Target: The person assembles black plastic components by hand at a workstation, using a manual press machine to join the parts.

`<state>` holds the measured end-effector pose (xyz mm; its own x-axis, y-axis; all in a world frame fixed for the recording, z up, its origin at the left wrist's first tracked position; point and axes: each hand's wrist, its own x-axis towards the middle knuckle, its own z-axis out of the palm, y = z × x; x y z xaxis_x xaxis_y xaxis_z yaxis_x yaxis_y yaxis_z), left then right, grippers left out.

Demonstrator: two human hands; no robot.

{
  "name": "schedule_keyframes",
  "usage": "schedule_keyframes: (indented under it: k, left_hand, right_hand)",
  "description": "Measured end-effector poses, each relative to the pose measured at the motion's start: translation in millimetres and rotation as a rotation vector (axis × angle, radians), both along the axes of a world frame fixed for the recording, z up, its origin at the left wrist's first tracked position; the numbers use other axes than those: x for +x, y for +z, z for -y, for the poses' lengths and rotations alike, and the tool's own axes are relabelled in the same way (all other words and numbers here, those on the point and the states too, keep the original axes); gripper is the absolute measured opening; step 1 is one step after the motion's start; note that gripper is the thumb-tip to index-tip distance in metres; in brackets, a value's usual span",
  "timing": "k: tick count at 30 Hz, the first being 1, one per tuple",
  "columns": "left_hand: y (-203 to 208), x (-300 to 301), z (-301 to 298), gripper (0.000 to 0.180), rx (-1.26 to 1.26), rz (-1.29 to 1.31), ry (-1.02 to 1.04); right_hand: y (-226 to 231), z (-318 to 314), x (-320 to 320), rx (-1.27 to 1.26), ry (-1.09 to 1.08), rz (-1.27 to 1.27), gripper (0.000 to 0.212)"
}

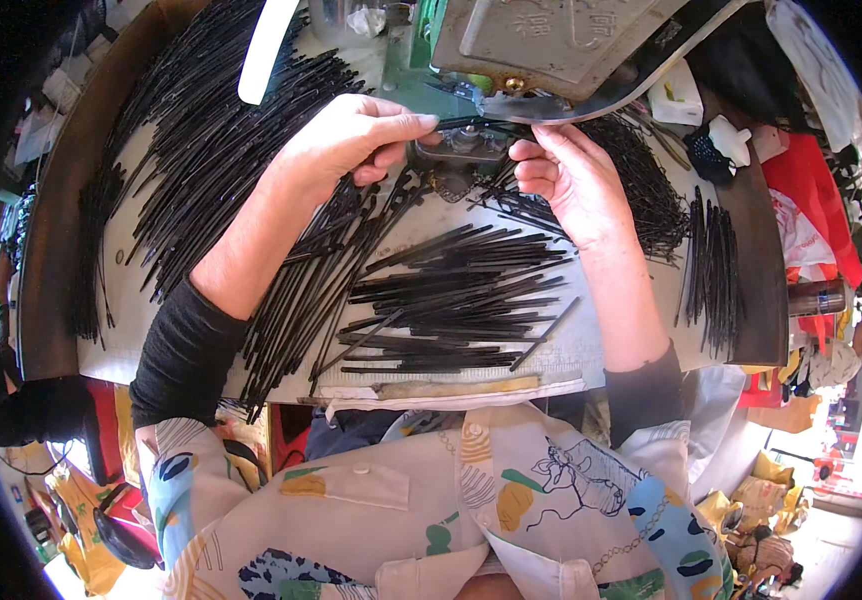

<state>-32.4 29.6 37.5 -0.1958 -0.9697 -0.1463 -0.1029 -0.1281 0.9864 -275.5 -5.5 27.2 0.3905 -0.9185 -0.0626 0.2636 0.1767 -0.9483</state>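
Between my two hands a thin black strip (486, 122) is stretched sideways, just under the front of a grey metal machine head (561, 45). The thumb and fingers of my left hand (356, 140) pinch its left end. At the other end, my right hand (579, 182) pinches it between thumb and forefinger, the remaining fingers curled. Beneath the strip sits a small metal plate (463, 145) of the machine. The machine's working point is partly hidden by the head. A loose pile of black strips (456, 295) lies on the table in front of my hands.
A large heap of long black strips (216, 150) covers the left side of the white table (131, 350). More tangled strips (641, 185) lie beyond my right hand, with a bundle (714, 265) near the right edge. A dark raised rim (46, 260) borders the table.
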Motion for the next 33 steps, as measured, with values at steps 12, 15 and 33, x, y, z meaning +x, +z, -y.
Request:
schedule_keyframes:
  k: [12, 15, 33]
  left_hand:
    - [10, 0, -4, 0.030, -0.067, 0.034, 0.004]
    - [15, 12, -8, 0.030, -0.127, 0.098, -0.077]
    - [22, 56, -80, 0.033, -0.256, 0.764, -0.198]
  right_hand:
    - [-4, 7, -8, 0.003, 0.079, 0.141, 0.026]
    - [1, 2, -7, -0.097, -0.056, 0.007, 0.028]
    - [19, -44, 22, -0.693, 0.166, -0.762, 0.020]
